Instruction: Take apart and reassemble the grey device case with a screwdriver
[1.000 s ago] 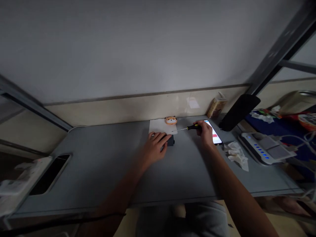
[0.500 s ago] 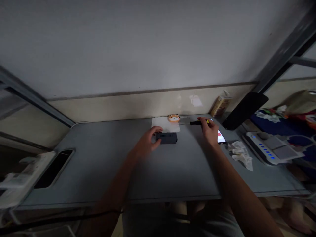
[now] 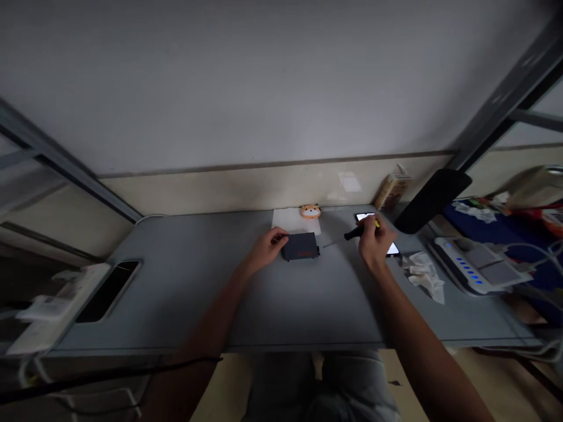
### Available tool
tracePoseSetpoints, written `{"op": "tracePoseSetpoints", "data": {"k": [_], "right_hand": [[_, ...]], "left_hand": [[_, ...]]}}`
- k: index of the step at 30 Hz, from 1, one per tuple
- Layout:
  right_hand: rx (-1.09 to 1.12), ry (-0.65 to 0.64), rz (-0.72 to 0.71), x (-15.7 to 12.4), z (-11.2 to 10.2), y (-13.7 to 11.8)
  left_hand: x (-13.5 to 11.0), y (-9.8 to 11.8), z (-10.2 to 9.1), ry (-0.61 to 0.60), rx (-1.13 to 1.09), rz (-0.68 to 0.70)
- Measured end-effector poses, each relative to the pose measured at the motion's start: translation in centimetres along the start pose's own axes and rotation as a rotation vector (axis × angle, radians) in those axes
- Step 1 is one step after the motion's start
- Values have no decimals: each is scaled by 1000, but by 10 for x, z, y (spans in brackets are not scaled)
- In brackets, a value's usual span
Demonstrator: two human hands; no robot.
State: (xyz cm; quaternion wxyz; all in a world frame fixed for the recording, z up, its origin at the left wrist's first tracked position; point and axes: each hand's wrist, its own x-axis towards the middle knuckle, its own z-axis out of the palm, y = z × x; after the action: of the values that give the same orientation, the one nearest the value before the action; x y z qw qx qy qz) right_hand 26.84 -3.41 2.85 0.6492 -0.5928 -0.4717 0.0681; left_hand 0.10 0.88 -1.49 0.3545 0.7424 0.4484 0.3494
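Observation:
In the middle of the grey table (image 3: 197, 252) is a small dark box (image 3: 301, 247) with faint red lettering on the face turned to me. My left hand (image 3: 268, 247) grips its left end, thumb and fingers closed on it. A screwdriver (image 3: 353, 233) with a black and yellow handle is in my right hand (image 3: 375, 241), its thin shaft pointing left toward the box but apart from it. Beneath my right hand lies a phone (image 3: 393, 249) with a lit screen. A white paper sheet (image 3: 285, 219) and an orange animal-face case (image 3: 311, 211) lie just behind the box.
Crumpled tissue (image 3: 423, 275) and a charging station (image 3: 470, 269) with blue lights are on the right. A drink carton (image 3: 393, 189) and a black cylinder (image 3: 433, 200) stand behind them. At the left edge lies a dark-screened device (image 3: 109, 291).
My left hand has turned the box, so the lettered face shows instead of the slotted side. My right hand and the screwdriver have moved slightly nearer to me, the shaft now tilted downward.

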Motion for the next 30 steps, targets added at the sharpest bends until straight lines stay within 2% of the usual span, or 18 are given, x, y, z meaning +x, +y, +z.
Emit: {"op": "tracePoseSetpoints", "data": {"k": [5, 9, 16, 21, 27, 30], "right_hand": [[-32, -297, -230, -20, 2, -11], [-74, -331, -344, -26, 3, -12], [-109, -257, -306, -16, -1, -9], [-66, -327, -269, -24, 5, -14], [11, -429, -298, -37, 13, -18], [57, -505, -258, -44, 17, -19]], "left_hand": [[-2, 4, 3, 11, 212, 119], [-4, 5, 5, 46, 340, 228], [-5, 5, 9, 100, 409, 427], [-7, 6, 10, 153, 431, 522], [-7, 5, 7, 166, 456, 505], [-8, 7, 5, 163, 461, 487]]}}
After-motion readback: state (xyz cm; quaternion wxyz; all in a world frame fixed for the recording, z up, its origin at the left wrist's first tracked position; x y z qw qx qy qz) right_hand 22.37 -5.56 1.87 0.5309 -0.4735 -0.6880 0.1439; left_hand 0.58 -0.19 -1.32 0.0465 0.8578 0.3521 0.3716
